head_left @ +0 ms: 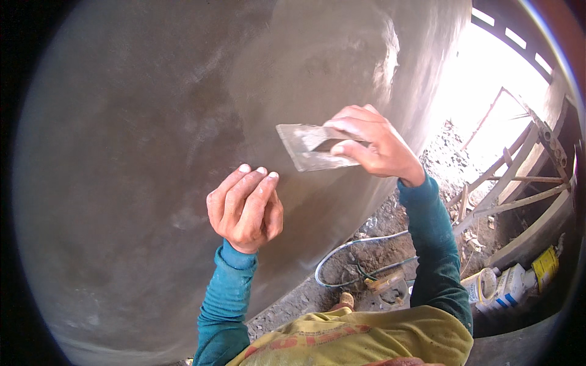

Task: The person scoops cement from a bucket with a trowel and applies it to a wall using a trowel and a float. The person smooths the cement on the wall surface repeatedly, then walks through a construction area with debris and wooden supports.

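Head view: the trowel [299,149] is at the centre of the frame, a little right of the middle, in front of the grey wall [140,152]. The right hand [381,143] is the nearer one, its fingers closed around the trowel's handle. The blade's long axis runs roughly left to right, dipping slightly toward the right, where the hand covers its end. Whether the blade touches the wall is unclear.

From the fingers of the left hand [247,204], the trowel lies up and to the right, with a gap between. Those fingers are half bent and apart from the trowel, with nothing showing in them; I cannot tell whether their tips meet the wall.

Counted: two hands, one trowel, one wall. At lower right are one white bucket [486,285], one white container [510,288] and one yellow packet [545,267]. One clear tub [394,294] sits at lower centre-right, near one looped pale hose [326,261]; one wooden frame [513,177] leans at right.
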{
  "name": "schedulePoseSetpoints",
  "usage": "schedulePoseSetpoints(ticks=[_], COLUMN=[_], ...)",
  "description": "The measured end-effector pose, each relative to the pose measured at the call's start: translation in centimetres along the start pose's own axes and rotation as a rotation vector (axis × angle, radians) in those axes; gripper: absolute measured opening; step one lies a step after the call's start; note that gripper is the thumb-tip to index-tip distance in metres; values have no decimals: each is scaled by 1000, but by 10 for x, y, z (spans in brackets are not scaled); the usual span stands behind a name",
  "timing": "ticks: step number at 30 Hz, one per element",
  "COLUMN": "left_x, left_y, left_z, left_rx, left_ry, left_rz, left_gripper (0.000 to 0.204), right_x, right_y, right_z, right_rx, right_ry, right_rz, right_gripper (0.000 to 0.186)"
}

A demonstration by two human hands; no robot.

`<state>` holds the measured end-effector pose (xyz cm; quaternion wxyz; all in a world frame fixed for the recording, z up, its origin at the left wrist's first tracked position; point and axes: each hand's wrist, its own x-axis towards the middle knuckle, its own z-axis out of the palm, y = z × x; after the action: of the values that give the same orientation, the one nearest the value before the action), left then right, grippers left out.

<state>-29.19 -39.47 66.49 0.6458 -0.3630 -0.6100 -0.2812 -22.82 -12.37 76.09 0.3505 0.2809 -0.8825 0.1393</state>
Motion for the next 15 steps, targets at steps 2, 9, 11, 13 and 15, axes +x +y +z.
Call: schedulePoseSetpoints(ticks=[2, 9, 11, 13, 15], left_x=[1, 0, -1, 0, 1], left_y=[0, 1, 1, 1, 5], left_z=[1, 2, 2, 2, 2], left_rx=[-9, -7, -14, -15, -11], left_ry=[-6, -2, 1, -1, -10], left_rz=[-2, -7, -4, -8, -18], left_gripper=[32, 34, 34, 34, 34], right_x=[-12, 9, 18, 26, 28], right_y=[16, 67, 73, 79, 81], right_z=[-6, -46, -48, -47, -42], right_rx=[-11, -455, -539, -549, -521], right_ry=[110, 348, 363, 392, 404], right_rz=[73, -72, -159, -182, -184], right_gripper=[35, 36, 40, 42, 42])
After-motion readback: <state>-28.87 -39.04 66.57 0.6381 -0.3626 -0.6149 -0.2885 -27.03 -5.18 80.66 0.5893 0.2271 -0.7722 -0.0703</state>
